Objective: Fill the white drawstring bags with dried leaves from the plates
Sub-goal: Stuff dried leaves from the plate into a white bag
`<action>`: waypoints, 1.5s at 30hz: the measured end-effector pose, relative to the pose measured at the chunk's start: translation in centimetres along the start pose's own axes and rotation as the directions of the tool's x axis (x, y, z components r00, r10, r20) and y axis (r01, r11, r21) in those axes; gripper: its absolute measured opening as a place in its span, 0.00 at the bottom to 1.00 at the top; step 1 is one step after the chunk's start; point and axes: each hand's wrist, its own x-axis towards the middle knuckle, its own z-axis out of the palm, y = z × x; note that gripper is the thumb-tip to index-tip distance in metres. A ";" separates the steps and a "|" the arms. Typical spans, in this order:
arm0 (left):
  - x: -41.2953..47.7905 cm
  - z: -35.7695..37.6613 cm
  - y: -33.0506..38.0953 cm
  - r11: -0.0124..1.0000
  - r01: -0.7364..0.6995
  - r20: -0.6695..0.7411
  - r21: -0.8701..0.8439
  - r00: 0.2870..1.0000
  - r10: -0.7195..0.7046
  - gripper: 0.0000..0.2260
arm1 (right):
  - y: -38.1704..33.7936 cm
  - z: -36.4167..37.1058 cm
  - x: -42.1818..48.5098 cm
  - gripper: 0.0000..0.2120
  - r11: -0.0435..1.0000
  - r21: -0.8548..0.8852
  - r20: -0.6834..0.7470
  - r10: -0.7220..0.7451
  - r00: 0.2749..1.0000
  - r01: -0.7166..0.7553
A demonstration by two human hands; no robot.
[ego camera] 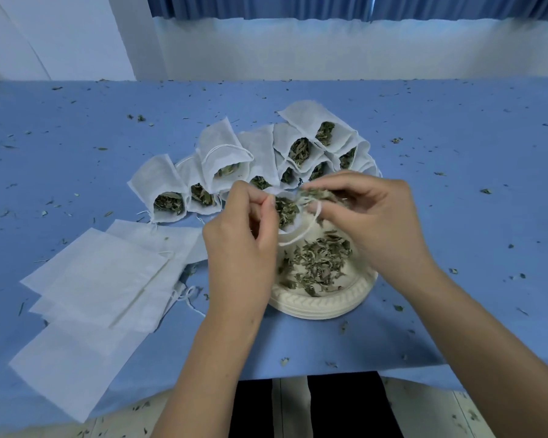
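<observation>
A white drawstring bag [287,213] hangs open over the cream plate [317,306], partly filled with leaves. My left hand [241,245] pinches its rim on the left side. My right hand [370,216] holds a clump of dried leaves [317,194] at the bag's mouth, with the drawstring looped below its fingers. Loose dried leaves [317,263] lie in the plate. Behind the hands, several filled bags [298,150] lie in a fanned row with their mouths toward me.
A pile of flat empty bags [98,279] lies at the left on the blue tablecloth [456,153]. Leaf crumbs are scattered all over the cloth. The table's front edge runs just below my forearms; a wall and blue curtain stand behind.
</observation>
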 end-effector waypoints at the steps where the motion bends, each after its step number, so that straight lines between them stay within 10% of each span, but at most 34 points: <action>1: -0.1 0.2 0.2 1.000 -0.012 0.010 -0.017 1.000 0.012 0.06 | 0.0 0.6 0.1 0.12 0.997 -0.076 0.015 -0.031 0.999 0.032; 5: -0.5 1.0 0.6 0.997 -0.070 0.035 -0.035 0.997 0.072 0.05 | 0.2 1.8 0.9 0.07 0.869 -0.418 0.166 -0.213 0.963 0.264; 11: -0.1 0.5 -0.2 0.996 -0.014 -0.019 -0.090 1.000 0.012 0.06 | 0.2 1.1 0.5 0.14 0.997 -0.068 0.158 -0.021 0.987 0.032; 16: -0.4 1.2 0.4 0.992 -0.045 0.019 -0.121 0.999 0.047 0.05 | 0.6 2.5 0.4 0.06 0.860 -0.396 0.111 -0.303 0.946 0.322; 24: 0.3 0.2 0.3 0.983 0.029 -0.022 -0.181 0.999 -0.033 0.07 | 0.3 0.1 -0.6 0.12 0.802 -0.466 0.267 -0.275 0.924 0.374; 30: -0.2 0.0 0.9 0.991 0.017 0.057 -0.136 0.998 -0.009 0.06 | 0.5 1.1 0.0 0.26 0.775 -0.510 0.520 -0.067 0.852 0.372; 34: 0.8 -1.4 0.3 0.999 0.035 -0.047 -0.035 0.998 -0.037 0.07 | -0.8 -1.8 1.0 0.16 0.987 -0.159 0.234 0.039 0.971 -0.001; 36: 0.9 -1.8 0.3 0.999 0.042 -0.064 -0.022 0.997 -0.044 0.08 | -1.1 -3.0 1.0 0.08 0.905 -0.408 0.214 0.221 0.952 -0.118; 39: 0.6 -1.9 0.6 0.997 0.060 -0.077 -0.056 0.995 -0.065 0.08 | -0.6 -2.8 -0.1 0.30 0.565 -0.815 0.272 0.572 0.774 -0.131; 41: 0.5 -1.8 0.7 0.992 0.090 -0.077 -0.093 0.992 -0.097 0.07 | -0.2 -1.4 -0.9 0.38 0.588 -0.807 0.360 0.565 0.742 -0.057; 45: 0.4 -1.6 0.6 0.983 0.133 -0.058 -0.129 0.988 -0.141 0.08 | 0.8 0.7 -1.0 0.20 0.729 -0.684 0.406 0.386 0.828 -0.004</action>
